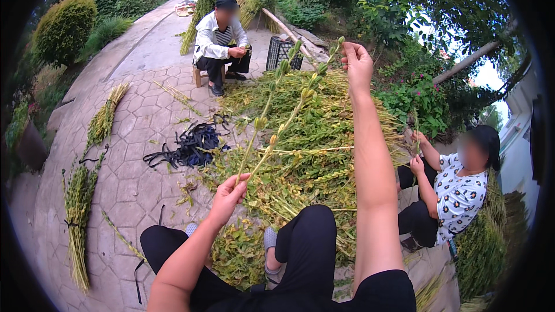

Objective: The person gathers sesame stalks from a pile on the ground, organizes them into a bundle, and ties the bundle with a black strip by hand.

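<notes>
Two long sesame stalks (286,121), yellow-green with pods along them, slant up and away in front of me. My left hand (229,198) is closed round their lower ends, over the near part of the heap. With the arm stretched out, my right hand (357,65) is raised at the top of the longer stalk, its fingers pinched together at the green tip. Below both hands spreads a large heap of cut sesame stalks and leaves (324,162). A tangle of dark cloth strips (196,143) lies left of the heap.
Tied sesame bundles (80,196) lie along the left on the paving. A person on a stool (221,43) sits beyond the heap, near a black crate (283,52). Another person in a flowered shirt (459,196) sits close on the right, holding a stalk.
</notes>
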A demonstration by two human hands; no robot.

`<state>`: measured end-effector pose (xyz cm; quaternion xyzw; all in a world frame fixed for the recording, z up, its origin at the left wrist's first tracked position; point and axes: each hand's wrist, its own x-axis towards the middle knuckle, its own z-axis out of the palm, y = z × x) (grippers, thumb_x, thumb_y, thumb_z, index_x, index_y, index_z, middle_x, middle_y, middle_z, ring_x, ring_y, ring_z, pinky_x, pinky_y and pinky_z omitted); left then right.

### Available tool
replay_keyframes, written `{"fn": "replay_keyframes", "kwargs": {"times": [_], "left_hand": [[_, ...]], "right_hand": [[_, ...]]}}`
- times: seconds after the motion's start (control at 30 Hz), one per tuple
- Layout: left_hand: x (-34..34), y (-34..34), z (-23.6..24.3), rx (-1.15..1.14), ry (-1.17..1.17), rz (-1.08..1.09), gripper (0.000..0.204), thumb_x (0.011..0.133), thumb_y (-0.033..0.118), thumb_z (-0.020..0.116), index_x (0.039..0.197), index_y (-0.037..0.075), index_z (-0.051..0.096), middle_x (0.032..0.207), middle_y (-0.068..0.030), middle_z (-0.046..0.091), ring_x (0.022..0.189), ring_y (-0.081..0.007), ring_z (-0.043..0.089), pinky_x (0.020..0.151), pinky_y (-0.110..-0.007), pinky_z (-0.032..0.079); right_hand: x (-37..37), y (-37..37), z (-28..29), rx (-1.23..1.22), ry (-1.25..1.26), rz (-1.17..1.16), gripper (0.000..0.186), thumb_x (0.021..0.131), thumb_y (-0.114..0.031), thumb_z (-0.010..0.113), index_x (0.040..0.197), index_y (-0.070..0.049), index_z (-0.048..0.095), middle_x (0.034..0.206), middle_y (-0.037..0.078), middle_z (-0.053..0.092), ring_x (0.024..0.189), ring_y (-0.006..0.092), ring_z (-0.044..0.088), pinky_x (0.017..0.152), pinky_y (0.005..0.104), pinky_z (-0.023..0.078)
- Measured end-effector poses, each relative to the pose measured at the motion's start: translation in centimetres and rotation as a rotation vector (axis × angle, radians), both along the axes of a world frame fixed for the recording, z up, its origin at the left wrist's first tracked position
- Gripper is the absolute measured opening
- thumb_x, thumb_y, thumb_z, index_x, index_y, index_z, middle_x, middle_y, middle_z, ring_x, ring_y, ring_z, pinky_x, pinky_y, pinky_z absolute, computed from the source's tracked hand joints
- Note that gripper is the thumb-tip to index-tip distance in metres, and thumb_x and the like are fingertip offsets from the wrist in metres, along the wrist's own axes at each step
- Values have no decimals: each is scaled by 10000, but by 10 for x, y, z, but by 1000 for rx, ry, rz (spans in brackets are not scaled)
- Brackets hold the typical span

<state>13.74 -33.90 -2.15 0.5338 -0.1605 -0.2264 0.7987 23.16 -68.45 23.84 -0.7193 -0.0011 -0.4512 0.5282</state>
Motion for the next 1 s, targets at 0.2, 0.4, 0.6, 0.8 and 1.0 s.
{"fn": "replay_keyframes", "kwargs": {"times": [0.2, 0.4, 0.6, 0.8, 1.0], "left_hand": [[9, 1, -2, -66, 34, 0, 338, 1008, 312, 494, 1204, 49, 576, 713, 51, 477, 574, -31, 381, 522, -181, 307], [29, 0, 1, -146, 151, 119, 389, 1029, 376, 415, 1213, 65, 560, 682, 66, 422, 539, -25, 332, 487, -169, 267], [53, 12, 12, -420, 219, 175, 353, 1010, 313, 487, 1277, 84, 523, 721, 57, 465, 562, -18, 371, 496, -162, 299], [85, 12, 17, -623, 230, 324, 351, 994, 288, 517, 1311, 139, 491, 761, 36, 491, 608, -45, 424, 534, -184, 349], [88, 11, 5, -618, 222, 457, 305, 1027, 266, 440, 1292, 119, 473, 813, 20, 486, 678, -59, 455, 586, -213, 405]], "right_hand": [[-17, 48, -46, 294, 132, 259, 236, 1003, -296, 511, 1018, -73, 586, 813, -33, 566, 647, 21, 484, 557, 170, 422], [-62, 161, -176, 28, 794, 748, 609, 1008, -492, 379, 1376, -8, 414, 1231, 131, 592, 1069, 177, 604, 852, 288, 479], [-105, 223, -222, 102, 891, 943, 693, 997, -424, 471, 1506, -49, 188, 1290, 149, 534, 1146, 223, 573, 958, 343, 450], [-106, 208, -251, -80, 977, 917, 418, 986, -195, 525, 1343, 10, 453, 1051, 124, 671, 956, 162, 652, 850, 299, 504], [-104, 229, -248, 140, 908, 809, 224, 1010, -186, 460, 1097, -16, 579, 687, 12, 584, 569, 78, 531, 536, 235, 435]]}}
